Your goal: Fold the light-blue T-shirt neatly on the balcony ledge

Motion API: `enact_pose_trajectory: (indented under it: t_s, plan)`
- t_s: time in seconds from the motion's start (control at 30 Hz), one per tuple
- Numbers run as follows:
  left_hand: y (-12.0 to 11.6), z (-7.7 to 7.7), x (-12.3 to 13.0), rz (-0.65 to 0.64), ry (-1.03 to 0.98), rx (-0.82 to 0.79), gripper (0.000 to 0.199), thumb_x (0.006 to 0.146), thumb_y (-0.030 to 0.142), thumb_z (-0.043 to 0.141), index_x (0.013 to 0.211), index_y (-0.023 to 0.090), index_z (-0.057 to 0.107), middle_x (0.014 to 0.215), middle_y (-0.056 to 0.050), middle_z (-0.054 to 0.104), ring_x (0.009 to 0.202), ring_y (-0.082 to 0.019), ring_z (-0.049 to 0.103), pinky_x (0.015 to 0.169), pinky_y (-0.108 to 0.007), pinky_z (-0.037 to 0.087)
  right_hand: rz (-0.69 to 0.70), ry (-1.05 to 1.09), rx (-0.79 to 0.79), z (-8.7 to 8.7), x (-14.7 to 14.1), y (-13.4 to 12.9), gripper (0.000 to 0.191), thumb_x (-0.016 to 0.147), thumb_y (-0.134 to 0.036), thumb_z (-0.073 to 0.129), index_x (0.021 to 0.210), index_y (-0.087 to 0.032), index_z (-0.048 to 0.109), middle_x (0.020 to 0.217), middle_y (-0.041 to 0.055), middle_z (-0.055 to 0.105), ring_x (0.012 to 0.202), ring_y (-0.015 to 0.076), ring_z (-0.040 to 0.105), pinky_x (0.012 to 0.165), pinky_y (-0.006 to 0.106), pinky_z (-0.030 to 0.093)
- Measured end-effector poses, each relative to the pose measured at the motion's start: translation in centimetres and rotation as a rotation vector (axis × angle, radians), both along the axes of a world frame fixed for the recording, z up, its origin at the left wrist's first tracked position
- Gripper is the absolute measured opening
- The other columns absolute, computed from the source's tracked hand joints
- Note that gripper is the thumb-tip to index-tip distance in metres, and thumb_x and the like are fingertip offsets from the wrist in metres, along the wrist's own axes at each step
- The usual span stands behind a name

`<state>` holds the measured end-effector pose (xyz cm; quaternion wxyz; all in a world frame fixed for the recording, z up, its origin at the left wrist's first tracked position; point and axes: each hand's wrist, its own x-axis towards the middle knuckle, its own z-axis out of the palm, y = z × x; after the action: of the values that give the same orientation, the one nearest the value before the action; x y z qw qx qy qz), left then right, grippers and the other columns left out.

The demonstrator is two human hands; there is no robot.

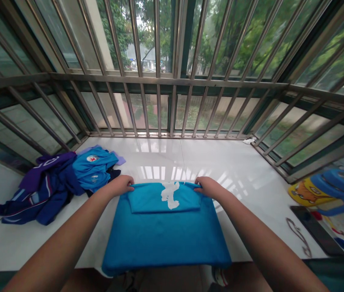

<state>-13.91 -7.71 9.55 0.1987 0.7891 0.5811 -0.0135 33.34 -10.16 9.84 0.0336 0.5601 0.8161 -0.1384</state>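
Note:
A teal-blue shirt (166,237) lies spread in front of me, its near end hanging over the front edge of the surface. The far part is doubled over into a narrow flap (147,198) bearing a patchy white print. At the flap's far left corner, my left hand (123,185) pinches the cloth between thumb and fingers. My right hand (207,187) grips the far right corner the same way. The fabric between both hands is stretched fairly straight. Fingertips are partly hidden by the cloth.
A heap of clothes, with a purple garment (46,170) and a bright blue one (94,164), lies left on the white ledge (172,156). At right are a blue-and-yellow jug (314,188), a dark phone-like slab (314,231) and a cord (299,237). Metal bars (172,81) line the window.

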Motion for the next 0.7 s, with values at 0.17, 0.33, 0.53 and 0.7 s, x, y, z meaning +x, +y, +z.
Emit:
enact_pose_trajectory:
  t_s: [0.17, 0.33, 0.53, 0.7]
  plan:
    - [1.8, 1.4, 0.2, 0.001, -0.064, 0.053, 0.019, 0.080, 0.041, 0.073, 0.084, 0.023, 0.075, 0.092, -0.007, 0.079, 0.090, -0.026, 0.073, 0.079, -0.031, 0.052, 0.008, 0.049, 0.029, 1.4, 0.8, 1.4, 0.015, 0.096, -0.029, 0.070, 0.103, -0.019, 0.077, 0.109, 0.0097, 0.073, 0.095, 0.0240, 0.068, 0.082, 0.030, 0.048]
    - [2.0, 3.9, 0.6, 0.034, -0.122, 0.172, 0.023, 0.092, 0.041, 0.060, 0.098, 0.022, 0.072, 0.098, -0.008, 0.078, 0.096, -0.027, 0.071, 0.086, -0.034, 0.052, -0.048, 0.109, 0.167, 4.6, 1.7, 1.5, 0.017, 0.101, -0.031, 0.064, 0.110, -0.020, 0.073, 0.115, 0.0104, 0.069, 0.099, 0.0233, 0.067, 0.084, 0.030, 0.047]
    - [-5.3, 5.1, -0.4, -0.033, -0.235, 0.315, 0.029, 0.101, 0.047, 0.055, 0.103, 0.023, 0.071, 0.106, -0.009, 0.077, 0.100, -0.027, 0.069, 0.091, -0.036, 0.052, 0.022, 0.172, 0.317, 6.1, 2.3, -4.7, 0.020, 0.107, -0.031, 0.055, 0.112, -0.022, 0.072, 0.110, 0.0095, 0.070, 0.102, 0.0253, 0.065, 0.089, 0.035, 0.049]
    - [-13.9, -0.3, -2.2, -0.130, -0.216, 0.270, 0.019, 0.100, 0.032, 0.056, 0.105, 0.028, 0.074, 0.113, -0.007, 0.078, 0.103, -0.026, 0.072, 0.093, -0.037, 0.056, 0.174, 0.129, 0.268, 0.9, 3.4, -12.7, 0.026, 0.103, -0.017, 0.052, 0.117, -0.026, 0.073, 0.114, 0.0087, 0.071, 0.101, 0.0264, 0.065, 0.090, 0.039, 0.049]
